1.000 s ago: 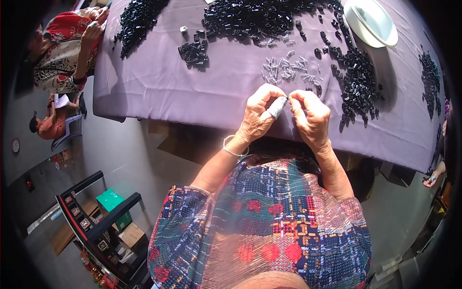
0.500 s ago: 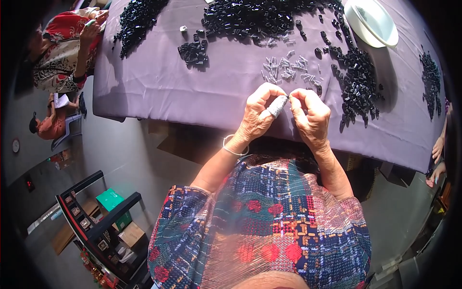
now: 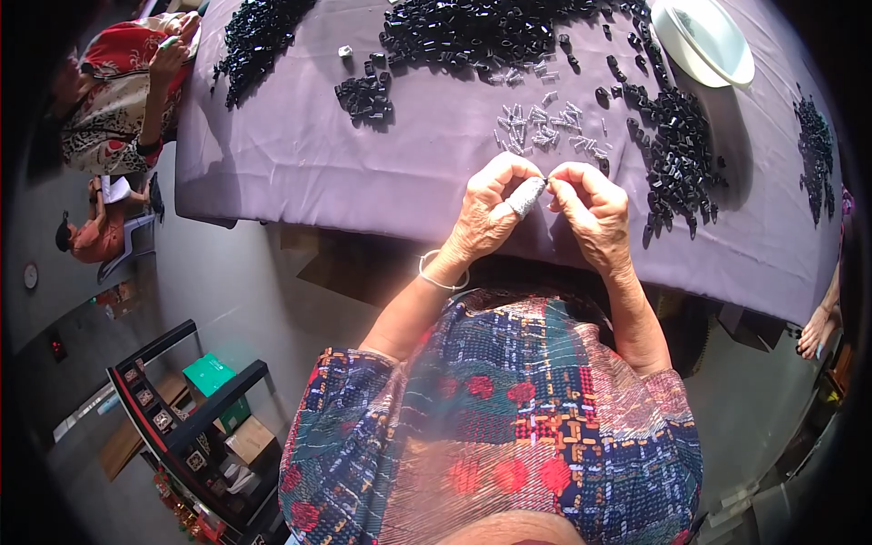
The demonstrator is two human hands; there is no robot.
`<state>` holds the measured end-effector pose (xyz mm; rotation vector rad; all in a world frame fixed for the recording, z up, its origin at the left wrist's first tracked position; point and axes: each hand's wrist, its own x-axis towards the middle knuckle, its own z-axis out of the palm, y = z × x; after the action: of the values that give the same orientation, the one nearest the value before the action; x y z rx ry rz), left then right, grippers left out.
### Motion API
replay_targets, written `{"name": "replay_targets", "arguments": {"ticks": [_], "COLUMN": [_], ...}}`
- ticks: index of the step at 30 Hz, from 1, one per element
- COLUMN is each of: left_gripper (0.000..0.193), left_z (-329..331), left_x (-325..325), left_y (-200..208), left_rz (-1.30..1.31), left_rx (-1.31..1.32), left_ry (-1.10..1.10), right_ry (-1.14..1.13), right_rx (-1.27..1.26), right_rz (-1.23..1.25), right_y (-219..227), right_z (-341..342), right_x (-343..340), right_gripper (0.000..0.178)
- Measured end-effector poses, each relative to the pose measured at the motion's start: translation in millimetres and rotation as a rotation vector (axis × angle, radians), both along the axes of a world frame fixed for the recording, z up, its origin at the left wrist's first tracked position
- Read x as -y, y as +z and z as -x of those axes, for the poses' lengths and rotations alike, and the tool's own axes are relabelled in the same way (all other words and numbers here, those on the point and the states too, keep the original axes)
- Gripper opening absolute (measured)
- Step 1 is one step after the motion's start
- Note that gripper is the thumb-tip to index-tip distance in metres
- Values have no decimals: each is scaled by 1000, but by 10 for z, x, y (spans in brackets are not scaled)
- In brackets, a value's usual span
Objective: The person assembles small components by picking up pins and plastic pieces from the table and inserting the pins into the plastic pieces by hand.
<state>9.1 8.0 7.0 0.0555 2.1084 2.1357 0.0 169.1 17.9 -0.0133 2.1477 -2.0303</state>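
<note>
My left hand (image 3: 490, 207) and my right hand (image 3: 592, 211) meet fingertip to fingertip over the near edge of the table. A small dark piece shows between the fingertips, too tiny to name. The left thumb is wrapped in grey tape (image 3: 526, 196), and a pale bangle (image 3: 443, 272) circles that wrist. Both hands are closed in a pinch. Just beyond them lies a loose scatter of small clear, thin pieces (image 3: 543, 127). To the right of these spreads a pile of small black plastic parts (image 3: 677, 150).
A large black heap (image 3: 463, 36) covers the far middle, with a small black cluster (image 3: 365, 98) and a white cube-like piece (image 3: 345, 52) to its left. White basins (image 3: 672, 41) stand far right on the purple cloth (image 3: 272, 163). A person (image 3: 127, 91) sits at the left.
My right hand has shifted slightly right and up, its fingertips a little farther from the left ones. At the right edge, another person's hand has moved down.
</note>
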Motion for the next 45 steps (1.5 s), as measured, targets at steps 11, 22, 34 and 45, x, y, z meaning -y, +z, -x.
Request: {"name": "replay_targets", "arguments": {"ticks": [11, 22, 34, 45], "left_gripper": [10, 9, 10, 10], "left_z": [-9, -16, -7, -1], "left_x": [6, -32, -18, -6], "left_y": [-28, -9, -18, -23], "left_rz": [-25, 174, 126, 54], "left_rx": [16, -156, -39, -18], "left_ry": [3, 27, 23, 32], "right_ry": [120, 124, 65, 32], "right_rx": [25, -371, -302, -36], "right_rz": [2, -374, -291, -32], "right_y": [24, 39, 14, 17], "right_z": [31, 55, 18, 4], "right_x": [-58, -62, -12, 12], "right_gripper": [11, 8, 10, 10]}}
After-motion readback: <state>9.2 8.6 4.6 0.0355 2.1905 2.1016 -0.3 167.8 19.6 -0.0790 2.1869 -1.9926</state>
